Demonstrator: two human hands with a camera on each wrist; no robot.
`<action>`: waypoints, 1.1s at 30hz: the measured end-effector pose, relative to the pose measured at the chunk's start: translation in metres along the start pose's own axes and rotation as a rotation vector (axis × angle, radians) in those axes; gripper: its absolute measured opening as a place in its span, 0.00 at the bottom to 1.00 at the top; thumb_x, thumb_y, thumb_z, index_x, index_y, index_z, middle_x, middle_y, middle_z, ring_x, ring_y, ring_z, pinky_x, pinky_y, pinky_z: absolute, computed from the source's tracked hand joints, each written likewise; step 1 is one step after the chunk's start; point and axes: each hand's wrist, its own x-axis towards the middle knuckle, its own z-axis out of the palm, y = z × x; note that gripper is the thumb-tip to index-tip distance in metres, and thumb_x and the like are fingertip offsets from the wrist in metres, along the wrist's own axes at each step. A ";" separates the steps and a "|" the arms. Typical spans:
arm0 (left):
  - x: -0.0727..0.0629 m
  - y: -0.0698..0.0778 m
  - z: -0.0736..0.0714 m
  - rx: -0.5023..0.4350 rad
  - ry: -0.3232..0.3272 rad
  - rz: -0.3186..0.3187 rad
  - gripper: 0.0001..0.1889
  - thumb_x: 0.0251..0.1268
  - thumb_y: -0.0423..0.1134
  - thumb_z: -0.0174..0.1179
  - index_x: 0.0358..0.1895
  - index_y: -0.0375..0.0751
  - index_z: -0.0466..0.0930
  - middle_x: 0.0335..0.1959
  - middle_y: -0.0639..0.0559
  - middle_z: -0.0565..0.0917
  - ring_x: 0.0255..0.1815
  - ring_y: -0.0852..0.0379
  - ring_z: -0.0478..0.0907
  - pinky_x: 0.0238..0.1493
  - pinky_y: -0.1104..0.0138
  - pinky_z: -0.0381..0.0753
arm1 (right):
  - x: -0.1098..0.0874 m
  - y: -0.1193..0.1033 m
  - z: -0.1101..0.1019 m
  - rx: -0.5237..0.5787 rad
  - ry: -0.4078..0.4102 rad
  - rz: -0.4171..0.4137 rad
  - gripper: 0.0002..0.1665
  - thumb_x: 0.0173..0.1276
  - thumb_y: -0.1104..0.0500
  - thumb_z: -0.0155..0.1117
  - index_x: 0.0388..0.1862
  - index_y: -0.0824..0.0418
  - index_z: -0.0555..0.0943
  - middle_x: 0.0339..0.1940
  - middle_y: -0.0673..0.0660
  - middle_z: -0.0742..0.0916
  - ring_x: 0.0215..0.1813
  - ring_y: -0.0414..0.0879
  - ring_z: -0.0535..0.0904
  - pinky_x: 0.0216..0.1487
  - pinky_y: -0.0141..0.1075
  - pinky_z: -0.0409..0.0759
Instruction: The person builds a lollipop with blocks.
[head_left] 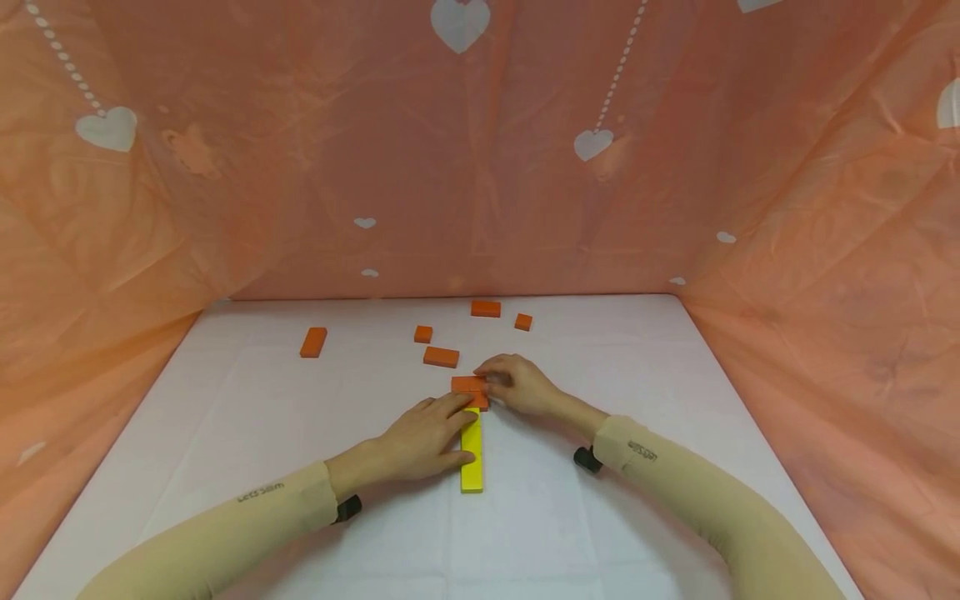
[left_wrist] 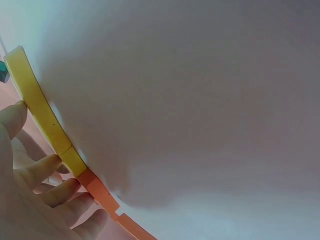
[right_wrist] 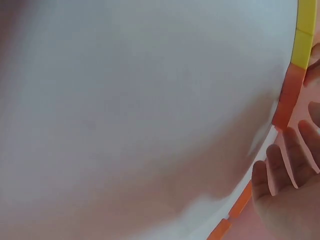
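Yellow blocks (head_left: 471, 477), a long one and a short one, lie in a line in the middle of the table. Two orange blocks (head_left: 467, 384) lie side by side at the far end of that line. My left hand (head_left: 420, 439) rests along the row from its left, thumb on the long yellow block (left_wrist: 42, 107) and other fingertips on the short yellow and near orange pieces (left_wrist: 95, 187). From the right, my right hand (head_left: 525, 387) touches the far orange block (right_wrist: 284, 114) with its fingertips. Its other fingers are slightly bent and apart.
Beyond the hands lie loose orange blocks: a rectangular one (head_left: 441, 357), a small square one (head_left: 423, 334), another rectangle (head_left: 486, 309), a second square (head_left: 523, 322) and one at left (head_left: 313, 342). Orange cloth (head_left: 450, 183) with hearts surrounds the white table (head_left: 600, 517).
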 end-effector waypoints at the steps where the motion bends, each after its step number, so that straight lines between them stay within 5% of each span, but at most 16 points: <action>1: 0.000 0.000 0.000 -0.003 0.003 0.001 0.34 0.72 0.59 0.63 0.72 0.39 0.75 0.79 0.41 0.66 0.79 0.44 0.62 0.75 0.45 0.66 | -0.001 -0.001 0.000 -0.003 0.004 -0.003 0.20 0.76 0.60 0.66 0.64 0.59 0.84 0.64 0.56 0.85 0.70 0.56 0.75 0.75 0.55 0.69; 13: -0.003 -0.002 0.001 0.008 0.058 0.034 0.33 0.72 0.57 0.65 0.70 0.38 0.76 0.77 0.41 0.69 0.76 0.44 0.67 0.74 0.45 0.68 | -0.015 -0.007 0.005 -0.024 0.013 -0.041 0.22 0.75 0.59 0.67 0.67 0.59 0.83 0.68 0.55 0.83 0.72 0.55 0.73 0.75 0.53 0.70; 19: -0.005 -0.010 -0.008 -0.006 0.164 0.009 0.27 0.72 0.52 0.66 0.66 0.39 0.79 0.69 0.43 0.77 0.69 0.44 0.74 0.71 0.46 0.73 | -0.024 -0.011 0.008 -0.064 0.001 -0.038 0.26 0.75 0.58 0.67 0.70 0.58 0.80 0.72 0.54 0.79 0.74 0.55 0.71 0.76 0.53 0.69; 25: 0.000 -0.032 -0.023 -0.033 0.281 -0.059 0.22 0.73 0.46 0.65 0.64 0.37 0.81 0.63 0.45 0.80 0.62 0.44 0.79 0.64 0.47 0.79 | -0.035 -0.016 0.011 -0.130 -0.061 -0.028 0.37 0.73 0.49 0.70 0.77 0.57 0.73 0.78 0.53 0.73 0.78 0.55 0.67 0.78 0.53 0.65; 33: 0.016 -0.070 -0.035 -0.080 0.297 -0.164 0.22 0.76 0.44 0.63 0.65 0.35 0.79 0.64 0.40 0.79 0.63 0.40 0.78 0.66 0.44 0.77 | -0.044 -0.024 0.016 -0.227 -0.122 -0.030 0.42 0.71 0.43 0.70 0.80 0.52 0.70 0.81 0.54 0.70 0.80 0.55 0.64 0.78 0.56 0.64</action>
